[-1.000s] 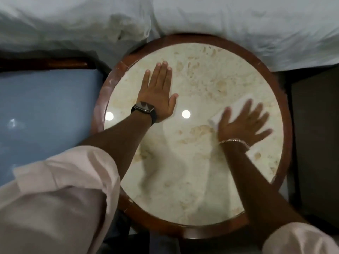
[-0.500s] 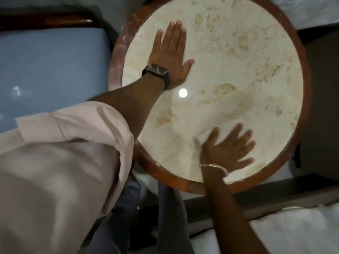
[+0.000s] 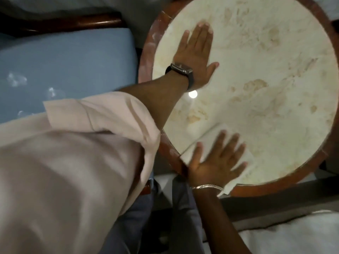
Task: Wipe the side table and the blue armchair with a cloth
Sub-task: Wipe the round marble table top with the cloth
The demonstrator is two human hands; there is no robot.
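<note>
The round side table (image 3: 266, 99) has a cream marble top and a reddish-brown wooden rim. My left hand (image 3: 197, 55), with a dark watch on the wrist, lies flat and spread on the top near its left edge. My right hand (image 3: 218, 162), with a silver bracelet, presses flat on a white cloth (image 3: 207, 138) at the near edge of the top; the cloth's corner hangs over the rim. The blue armchair (image 3: 69, 70) seat lies to the left of the table, with light glints on it.
A dark wooden armrest (image 3: 73, 24) runs along the chair's far side. White bedding (image 3: 293, 235) lies at lower right, with a dark band of floor or frame between it and the table. My pink sleeve (image 3: 73, 162) fills the lower left.
My right hand has slid the cloth from the right side of the top down to the near edge, then leftward. My left hand stays planted. The view has shifted so the table sits higher and further right.
</note>
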